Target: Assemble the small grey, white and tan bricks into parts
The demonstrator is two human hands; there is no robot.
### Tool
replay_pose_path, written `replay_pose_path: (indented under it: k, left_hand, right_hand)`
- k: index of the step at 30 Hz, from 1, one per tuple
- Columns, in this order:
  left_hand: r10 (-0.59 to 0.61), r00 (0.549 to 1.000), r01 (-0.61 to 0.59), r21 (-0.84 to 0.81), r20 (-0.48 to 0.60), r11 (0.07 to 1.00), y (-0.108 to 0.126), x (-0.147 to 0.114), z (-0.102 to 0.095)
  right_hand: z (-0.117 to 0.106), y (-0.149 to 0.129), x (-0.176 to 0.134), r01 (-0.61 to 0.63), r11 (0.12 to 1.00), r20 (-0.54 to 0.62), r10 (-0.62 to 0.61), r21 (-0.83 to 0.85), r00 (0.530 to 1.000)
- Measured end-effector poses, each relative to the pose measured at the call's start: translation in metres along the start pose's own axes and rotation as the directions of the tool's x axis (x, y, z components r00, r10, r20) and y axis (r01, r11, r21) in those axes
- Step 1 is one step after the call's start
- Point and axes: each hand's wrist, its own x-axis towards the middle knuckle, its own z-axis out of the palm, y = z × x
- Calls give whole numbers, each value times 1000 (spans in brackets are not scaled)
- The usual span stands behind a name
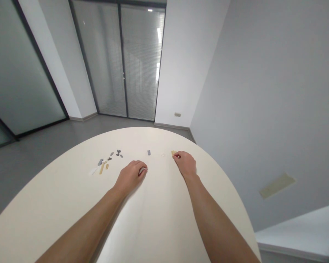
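Observation:
My right hand (185,163) is on the right half of the table, thumb and forefinger pinched at a small flat tan piece (173,152). Left of it lies a tiny pale outlined piece (163,154), hard to make out against the white top. My left hand (132,174) rests near the middle with its fingers curled and thumb against forefinger. A whitish sliver shows at those fingertips, too small to name. Beyond this hand, slightly right, is a small grey-blue studded-looking piece (149,152).
A loose group of small pieces lies left of my left hand: dark grey bits (118,151), a grey block (100,162), a long tan strip (101,168) and a white strip (93,171). The round white table (159,219) curves away toward glass doors (142,65) and a grey wall.

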Motion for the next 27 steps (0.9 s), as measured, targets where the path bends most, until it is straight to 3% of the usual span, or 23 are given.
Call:
replay_pose_path:
  k: [15, 22, 27]
  left_hand:
    - [1, 1000, -1, -6, -4, 1000, 0, 0, 0]
    - [12, 1000, -12, -10, -21, 1000, -1, 1, 2]
    - [12, 1000, -12, -9, -22, 1000, -3, 1, 3]
  right_hand:
    - [-2, -3, -2, -22, 999, 19, 23, -29, 1000]
    - [6, 3, -3, 118, 993, -75, -119, -16, 990]
    - [15, 9, 2, 148, 989, -6, -148, 9, 989]
